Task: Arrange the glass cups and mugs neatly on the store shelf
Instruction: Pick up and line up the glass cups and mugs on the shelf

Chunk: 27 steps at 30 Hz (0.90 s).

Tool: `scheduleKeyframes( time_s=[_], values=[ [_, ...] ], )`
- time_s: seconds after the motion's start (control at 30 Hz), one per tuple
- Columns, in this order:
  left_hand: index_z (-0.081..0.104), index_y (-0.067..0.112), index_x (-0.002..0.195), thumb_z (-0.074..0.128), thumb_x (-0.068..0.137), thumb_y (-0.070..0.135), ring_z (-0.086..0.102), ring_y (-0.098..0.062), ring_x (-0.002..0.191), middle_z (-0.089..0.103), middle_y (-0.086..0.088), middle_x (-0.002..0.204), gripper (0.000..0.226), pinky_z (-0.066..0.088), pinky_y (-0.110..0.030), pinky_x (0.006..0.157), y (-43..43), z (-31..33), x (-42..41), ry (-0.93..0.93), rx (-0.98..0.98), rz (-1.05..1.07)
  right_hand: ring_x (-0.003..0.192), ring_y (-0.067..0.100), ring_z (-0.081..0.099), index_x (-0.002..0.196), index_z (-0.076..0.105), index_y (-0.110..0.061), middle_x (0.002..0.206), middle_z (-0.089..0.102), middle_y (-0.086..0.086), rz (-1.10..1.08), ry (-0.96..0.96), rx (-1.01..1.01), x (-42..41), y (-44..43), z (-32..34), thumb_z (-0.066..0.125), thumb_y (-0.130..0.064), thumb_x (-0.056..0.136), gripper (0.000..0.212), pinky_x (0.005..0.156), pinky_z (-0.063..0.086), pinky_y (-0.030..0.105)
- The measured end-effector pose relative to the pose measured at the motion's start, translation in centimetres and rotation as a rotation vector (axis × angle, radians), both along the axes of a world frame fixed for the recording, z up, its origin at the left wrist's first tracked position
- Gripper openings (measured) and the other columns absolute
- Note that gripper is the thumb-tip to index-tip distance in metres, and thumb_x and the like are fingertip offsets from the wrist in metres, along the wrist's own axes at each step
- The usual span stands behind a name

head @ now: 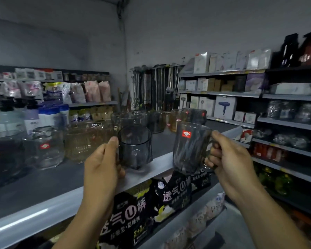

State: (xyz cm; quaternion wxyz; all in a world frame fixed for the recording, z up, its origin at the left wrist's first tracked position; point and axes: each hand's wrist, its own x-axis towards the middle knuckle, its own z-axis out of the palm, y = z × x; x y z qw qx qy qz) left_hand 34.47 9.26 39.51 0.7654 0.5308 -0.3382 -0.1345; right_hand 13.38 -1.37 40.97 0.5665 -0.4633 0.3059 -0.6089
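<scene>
Holding a grey cup on the shelf near its front edge, left grip curled round it, right grip clutching a grey mug (red sticker) by its handle, in mid-air.

A long store shelf has a dark grey top and a pale grey front lip. A smoky grey glass mug stands near the lip. To its left are ribbed amber glass cups and clear glass mugs with red labels. A back row of mixed glass mugs stands behind.
</scene>
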Motion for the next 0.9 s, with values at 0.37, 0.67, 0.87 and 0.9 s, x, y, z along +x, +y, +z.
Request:
scheduleKeyframes(
  time_s=[0.37,0.67,0.87,0.9],
  values=[
    [0.051,-0.010,0.084,0.053,0.101,0.044,0.036,-0.018,0.061,0.042,-0.010,0.071,0.057,0.034,-0.032,0.057,-8.8,1.1,-1.0,-0.089,-0.031,0.172,0.046,0.011,0.027,0.069,0.047,-0.019,0.053,0.030,-0.007,0.344,0.016,-0.046,4.6,-15.6,1.6,0.061,-0.029,0.100,0.036,0.053,0.026,0.032],
    [0.063,-0.002,0.089,0.054,0.101,0.039,0.029,-0.009,0.046,0.032,0.012,0.050,0.044,0.029,-0.021,0.046,-12.8,1.1,-2.4,-0.037,-0.088,0.354,0.040,0.010,0.019,0.065,0.040,-0.019,0.048,0.024,-0.006,0.688,0.175,-0.068,8.5,-24.7,1.5,0.060,-0.021,0.096,0.037,0.051,0.020,0.031],
    [0.066,0.006,0.081,0.053,0.103,0.037,0.034,-0.011,0.049,0.040,0.006,0.052,0.040,0.028,-0.025,0.048,-12.9,0.9,-2.4,-0.030,-0.066,0.472,0.047,0.015,0.031,0.059,0.043,-0.021,0.056,0.031,0.001,0.842,0.204,-0.030,11.1,-27.1,0.7,0.057,-0.020,0.091,0.035,0.050,0.028,0.030],
    [0.067,0.003,0.084,0.053,0.103,0.038,0.033,-0.012,0.050,0.039,0.005,0.053,0.042,0.027,-0.026,0.050,-13.0,0.9,-2.3,-0.037,-0.057,0.478,0.051,0.016,0.037,0.056,0.048,-0.022,0.056,0.038,0.002,0.825,0.239,-0.062,11.4,-27.3,0.8,0.058,-0.024,0.089,0.035,0.053,0.033,0.031]
  ],
)
